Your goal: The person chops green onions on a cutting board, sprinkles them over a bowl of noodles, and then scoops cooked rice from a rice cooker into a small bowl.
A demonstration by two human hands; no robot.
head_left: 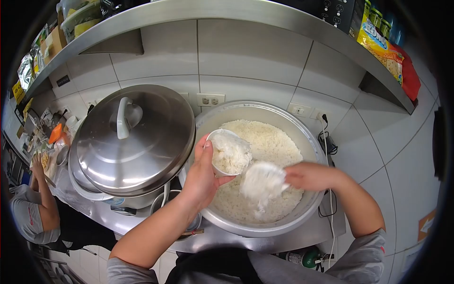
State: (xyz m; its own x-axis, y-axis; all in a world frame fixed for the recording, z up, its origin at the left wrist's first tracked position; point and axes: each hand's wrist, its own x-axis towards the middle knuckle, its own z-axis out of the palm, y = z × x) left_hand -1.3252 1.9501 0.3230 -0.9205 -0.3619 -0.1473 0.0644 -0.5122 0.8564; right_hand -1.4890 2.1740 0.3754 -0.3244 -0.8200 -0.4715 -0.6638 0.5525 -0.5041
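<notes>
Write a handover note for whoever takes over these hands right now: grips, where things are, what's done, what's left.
Left hand: grip shut on the small white bowl, held over the big pot.
Right hand: grip shut on a scoop heaped with rice, blurred, beside the bowl.
Done: bowl already holds rice to about the rim.
Left: scoop's load not yet in the bowl; pot mostly full.
Lid sits left of the pot.

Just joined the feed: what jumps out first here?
The large round metal pot of white cooked rice fills the centre. Over it the left hand holds a small white bowl heaped with rice, while the right hand grips a blurred white scoop loaded with more. Left of the pot sits a big domed steel lid.
</notes>
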